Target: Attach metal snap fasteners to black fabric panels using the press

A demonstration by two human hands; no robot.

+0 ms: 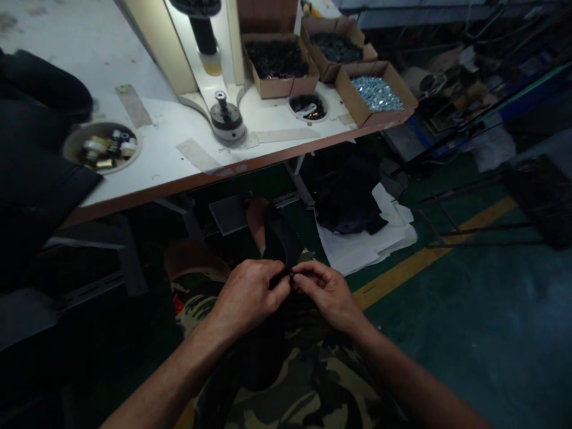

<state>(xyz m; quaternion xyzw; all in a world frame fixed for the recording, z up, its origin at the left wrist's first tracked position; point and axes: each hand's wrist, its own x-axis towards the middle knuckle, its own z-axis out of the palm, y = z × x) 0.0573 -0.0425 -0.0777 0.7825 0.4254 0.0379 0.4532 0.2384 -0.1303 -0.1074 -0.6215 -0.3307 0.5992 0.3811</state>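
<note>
Above my lap, my left hand (255, 290) pinches a black strap (284, 238) between thumb and fingers. One part of the strap rises in a curve beyond the fingers, and its lower part is lost against dark cloth on my thighs. My right hand (325, 293) is closed at the fingertips right beside the left one, at the same spot on the strap. A small dark bit (292, 275) shows between the two hands; I cannot make out what it is.
A press (226, 116) stands on the white table (165, 170). Cardboard boxes of small parts hold shiny silver pieces (376, 93) and dark pieces (276, 58). Table cups hold fittings (107, 149) and dark bits (308, 110). Black material (348, 196) lies on white sheeting (357, 250) below.
</note>
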